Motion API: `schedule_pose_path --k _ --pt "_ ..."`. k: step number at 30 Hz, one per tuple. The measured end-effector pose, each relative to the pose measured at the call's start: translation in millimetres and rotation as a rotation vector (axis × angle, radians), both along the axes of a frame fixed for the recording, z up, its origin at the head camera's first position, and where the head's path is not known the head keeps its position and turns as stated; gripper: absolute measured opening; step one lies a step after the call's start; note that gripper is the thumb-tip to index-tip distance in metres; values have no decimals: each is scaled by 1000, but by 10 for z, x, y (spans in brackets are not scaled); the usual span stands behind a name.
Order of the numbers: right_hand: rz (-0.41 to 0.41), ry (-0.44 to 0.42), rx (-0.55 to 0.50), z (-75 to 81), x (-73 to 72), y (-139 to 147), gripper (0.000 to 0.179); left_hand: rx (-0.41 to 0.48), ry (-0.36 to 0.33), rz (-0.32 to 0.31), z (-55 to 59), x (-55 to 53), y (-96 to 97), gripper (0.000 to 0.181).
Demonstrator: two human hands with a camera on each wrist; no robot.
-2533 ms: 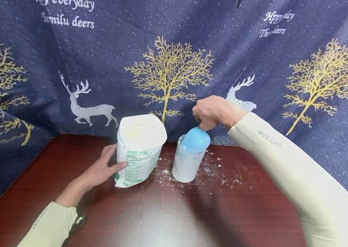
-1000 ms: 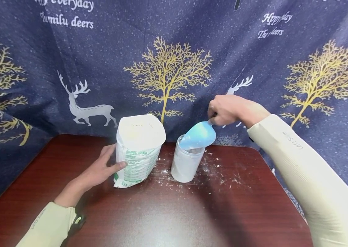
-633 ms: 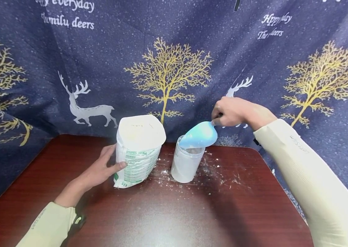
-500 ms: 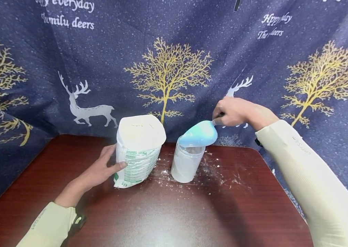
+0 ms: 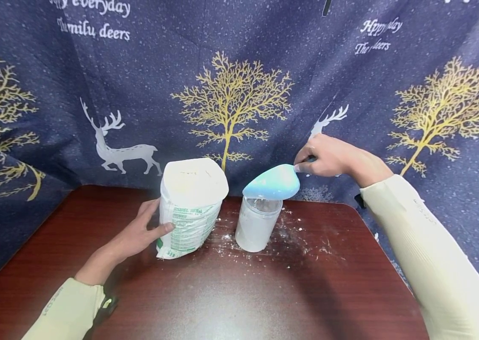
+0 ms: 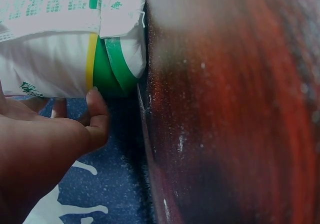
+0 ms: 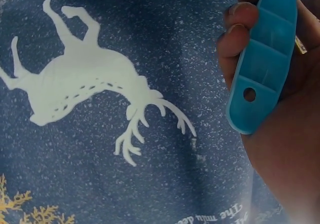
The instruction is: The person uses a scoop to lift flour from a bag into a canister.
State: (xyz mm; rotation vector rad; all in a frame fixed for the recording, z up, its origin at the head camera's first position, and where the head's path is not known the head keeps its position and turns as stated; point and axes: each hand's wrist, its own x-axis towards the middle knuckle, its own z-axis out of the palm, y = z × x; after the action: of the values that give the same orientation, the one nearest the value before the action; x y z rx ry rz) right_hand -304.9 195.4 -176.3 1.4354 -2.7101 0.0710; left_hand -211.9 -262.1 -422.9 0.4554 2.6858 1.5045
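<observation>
My right hand grips the handle of a blue scoop, tilted with its tip at the rim of a clear jar. In the right wrist view the scoop's ribbed handle lies between fingers and palm, its holed end showing. White powder coats or fills the jar, which stands on the table. To its left is an open white bag with green print, pale powder inside its mouth. My left hand holds the bag's left side, thumb on the front and fingers behind. In the left wrist view the hand touches the bag's side.
White powder is spilled on the reddish-brown table around the jar and bag. A dark blue cloth with printed deer and golden trees hangs close behind the table's back edge.
My right hand has moved right, and the scoop, earlier tipped deep into the jar mouth, has drawn up to its rim and levelled somewhat. The left hand, bag and jar have stayed nearly still.
</observation>
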Motion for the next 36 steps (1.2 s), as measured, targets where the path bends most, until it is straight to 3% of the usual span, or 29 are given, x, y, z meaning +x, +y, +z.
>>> schedule_pose_path --k 8,22,30,36 --pt "-54 -16 -58 -9 67 -16 13 4 -4 1 5 -4 -3 94" --pt "-8 8 -105 22 211 -181 14 10 -8 -1 11 -1 -3 94" --pt "-12 42 -125 -6 215 -316 15 14 2 -3 -5 -4 -12 93" --pt "-19 17 -108 -38 192 -408 17 11 -13 0 4 -2 -6 95"
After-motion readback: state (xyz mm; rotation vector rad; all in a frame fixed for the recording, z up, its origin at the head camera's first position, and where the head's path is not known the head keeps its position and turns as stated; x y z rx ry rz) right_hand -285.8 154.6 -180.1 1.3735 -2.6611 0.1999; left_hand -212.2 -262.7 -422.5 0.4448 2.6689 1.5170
